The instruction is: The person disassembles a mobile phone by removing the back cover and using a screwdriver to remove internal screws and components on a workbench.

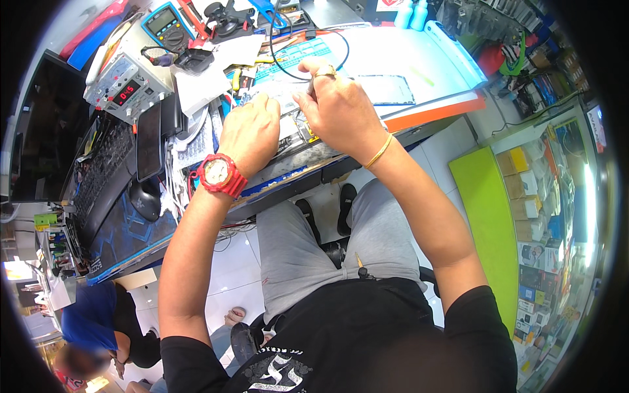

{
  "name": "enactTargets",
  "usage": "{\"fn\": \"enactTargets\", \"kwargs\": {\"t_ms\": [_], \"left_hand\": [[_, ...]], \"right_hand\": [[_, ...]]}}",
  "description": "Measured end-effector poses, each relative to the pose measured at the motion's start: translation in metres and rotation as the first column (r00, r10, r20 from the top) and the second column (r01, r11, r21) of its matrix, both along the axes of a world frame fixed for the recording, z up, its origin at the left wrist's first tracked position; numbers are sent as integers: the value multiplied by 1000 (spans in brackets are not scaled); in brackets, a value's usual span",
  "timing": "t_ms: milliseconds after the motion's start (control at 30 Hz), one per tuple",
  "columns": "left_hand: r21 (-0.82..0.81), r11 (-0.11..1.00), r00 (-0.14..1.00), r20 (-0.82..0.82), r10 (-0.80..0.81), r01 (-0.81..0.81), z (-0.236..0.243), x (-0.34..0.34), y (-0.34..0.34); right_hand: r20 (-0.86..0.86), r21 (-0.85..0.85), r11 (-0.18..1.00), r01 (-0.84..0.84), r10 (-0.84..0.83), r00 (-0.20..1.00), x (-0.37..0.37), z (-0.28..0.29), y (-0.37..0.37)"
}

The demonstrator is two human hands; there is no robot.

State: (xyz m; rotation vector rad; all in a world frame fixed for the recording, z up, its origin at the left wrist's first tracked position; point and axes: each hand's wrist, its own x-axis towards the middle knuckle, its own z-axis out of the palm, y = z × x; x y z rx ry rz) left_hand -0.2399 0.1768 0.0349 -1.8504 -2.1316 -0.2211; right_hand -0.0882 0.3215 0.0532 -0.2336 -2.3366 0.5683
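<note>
Head view: small, flat silver-grey piece between our left hand and right hand

We hold both bare hands low over the cluttered grey-edged bench, ahead at twelve o'clock. The silver-grey piece lies at three o'clock from our left fingertips and near eight o'clock from our right ones; which hand is nearer we cannot tell, and too much is hidden to give its long axis. Our left fingers are bunched narrow, tips down; we cannot tell whether they grip anything. Our right thumb and fingers close around a slim dark object, its kind unclear. At five o'clock from the piece sits a yellow-and-black part. At three o'clock from our right hand, a thin, pale rectangular panel lies flat, long axis running nine to three.
</note>
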Motion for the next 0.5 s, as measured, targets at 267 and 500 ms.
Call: {"fn": "enactTargets", "kwargs": {"t_ms": [267,500], "left_hand": [[54,998,998,65,19,-22,-4,-2,-4],[105,994,985,170,18,-36,0,-2,-12]], "right_hand": [[73,21,1000,23,-24,997,-1,4,1],[55,8,1000,-8,8,998,-2,4,4]]}}
